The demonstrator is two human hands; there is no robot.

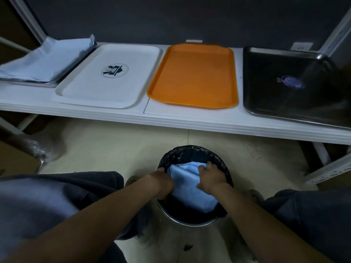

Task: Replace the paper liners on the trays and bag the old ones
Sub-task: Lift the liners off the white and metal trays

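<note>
**Q:** Where is the old liner (pixel 190 188)?
**A:** Crumpled in the black bag (pixel 191 151) lining the bin (pixel 190 222) on the floor. The left hand (pixel 163 182) and right hand (pixel 210 179) each have their grip closed on it.

**Q:** And around it?
**A:** The tabletop (pixel 190 121) stands beyond, carrying a paper-lined steel tray (pixel 34 83), a white tray (pixel 108 88), an orange tray (pixel 193 78) and a dark tray (pixel 275 88).

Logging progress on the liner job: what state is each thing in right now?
Left metal tray: lined with blue paper.
White tray: bare.
Orange tray: bare.
Dark metal tray: bare.
Bin bag: open, part filled.
Old liners: wadded in the bag, gripped by left hand and right hand.
</note>
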